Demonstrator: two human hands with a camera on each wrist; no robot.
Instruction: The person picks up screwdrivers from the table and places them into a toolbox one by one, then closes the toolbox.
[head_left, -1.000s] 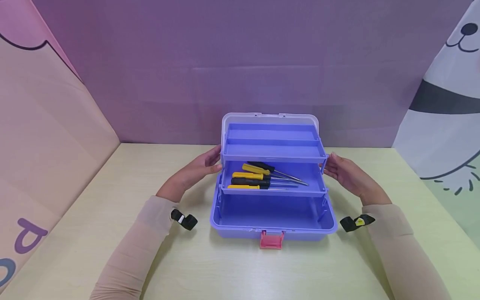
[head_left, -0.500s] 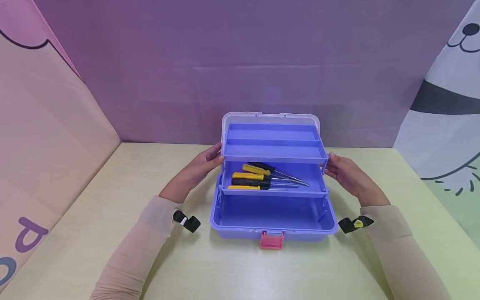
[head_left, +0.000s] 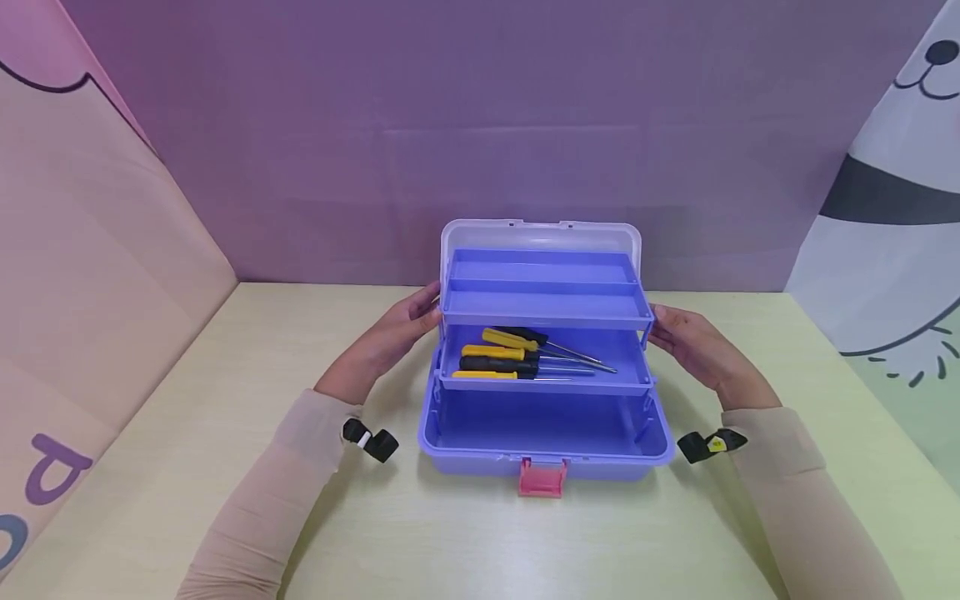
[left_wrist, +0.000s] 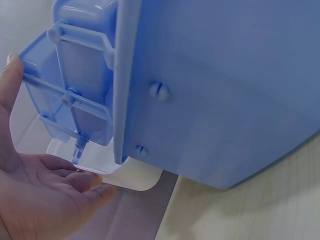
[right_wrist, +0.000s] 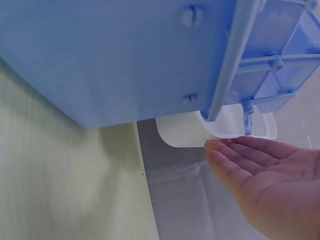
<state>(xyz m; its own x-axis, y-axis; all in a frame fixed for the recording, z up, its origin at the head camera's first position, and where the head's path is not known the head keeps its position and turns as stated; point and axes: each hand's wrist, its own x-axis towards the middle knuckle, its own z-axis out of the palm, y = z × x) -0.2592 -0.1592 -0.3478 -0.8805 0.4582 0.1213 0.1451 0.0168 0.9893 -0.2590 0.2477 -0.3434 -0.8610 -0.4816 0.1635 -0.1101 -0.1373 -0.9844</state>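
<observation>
A purple-blue toolbox stands unfolded, its whitish lid raised at the back and two trays stepped above the base. Several screwdrivers with yellow or black handles lie in the middle tray. At the left side, my left hand has its thumb at the end of the upper tray and its fingers at the lid's edge. My right hand touches the lid's right edge with extended fingertips; the right wrist view shows the palm turned up beneath it.
The pale wooden table runs back to a purple backdrop. Printed panels flank both sides. A red latch hangs down at the toolbox's front. The base compartment lies below the trays.
The left thumb has moved up to the upper tray's corner. The lid has risen slightly, showing more of its inside above the upper tray. The right hand has barely moved.
</observation>
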